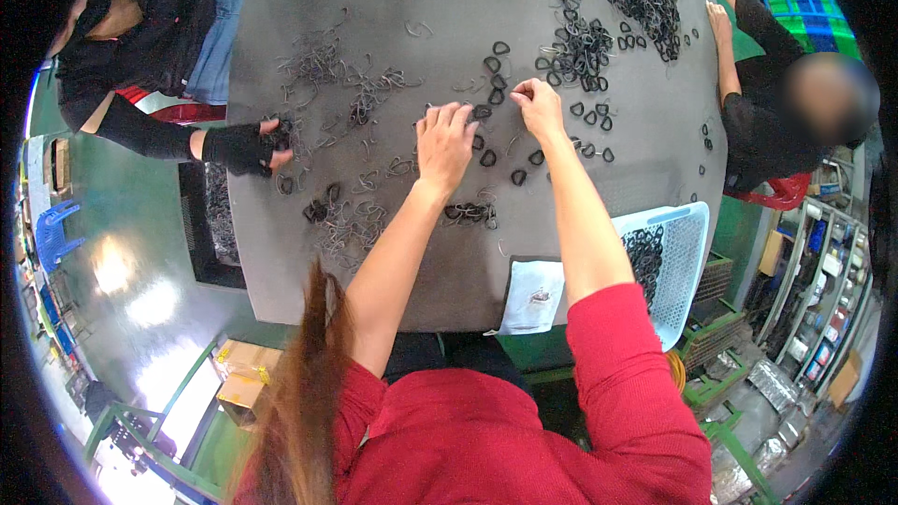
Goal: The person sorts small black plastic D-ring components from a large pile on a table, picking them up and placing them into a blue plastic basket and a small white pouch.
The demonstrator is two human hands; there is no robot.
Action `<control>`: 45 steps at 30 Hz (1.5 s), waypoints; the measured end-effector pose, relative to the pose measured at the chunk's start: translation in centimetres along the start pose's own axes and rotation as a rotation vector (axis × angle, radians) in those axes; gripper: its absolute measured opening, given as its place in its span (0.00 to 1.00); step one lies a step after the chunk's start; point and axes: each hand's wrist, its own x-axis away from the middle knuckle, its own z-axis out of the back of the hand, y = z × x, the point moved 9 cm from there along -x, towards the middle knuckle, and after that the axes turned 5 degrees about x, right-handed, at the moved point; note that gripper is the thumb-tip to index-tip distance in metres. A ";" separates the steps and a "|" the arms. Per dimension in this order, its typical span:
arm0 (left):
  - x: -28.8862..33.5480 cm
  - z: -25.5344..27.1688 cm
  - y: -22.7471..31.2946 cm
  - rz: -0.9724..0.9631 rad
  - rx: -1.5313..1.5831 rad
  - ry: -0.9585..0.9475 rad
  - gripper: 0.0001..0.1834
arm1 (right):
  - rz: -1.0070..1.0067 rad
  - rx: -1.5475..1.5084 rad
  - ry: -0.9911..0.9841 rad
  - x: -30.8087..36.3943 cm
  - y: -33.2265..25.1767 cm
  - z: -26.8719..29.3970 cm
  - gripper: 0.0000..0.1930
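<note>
My left hand lies over the middle of the grey table, fingers stretched forward and slightly apart. Its fingertips are beside a small black D-shaped ring, perhaps touching it. To its right, my right hand is closed in a pinch just above the tabletop; whatever is between the fingertips is too small to make out. A short row of black rings runs away from me between the hands. More rings lie loose nearer to me, and thin wire-like strips are scattered left of my hands.
A light blue plastic basket with black rings stands at the table's right front, beside a white pouch. Larger ring piles lie far right. A co-worker's gloved hand works at the left; another person sits at the right.
</note>
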 end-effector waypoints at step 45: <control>-4.5 -0.3 -5.0 0.637 1.692 -0.404 0.09 | -0.455 -0.715 -0.219 1.0 2.0 -1.3 0.14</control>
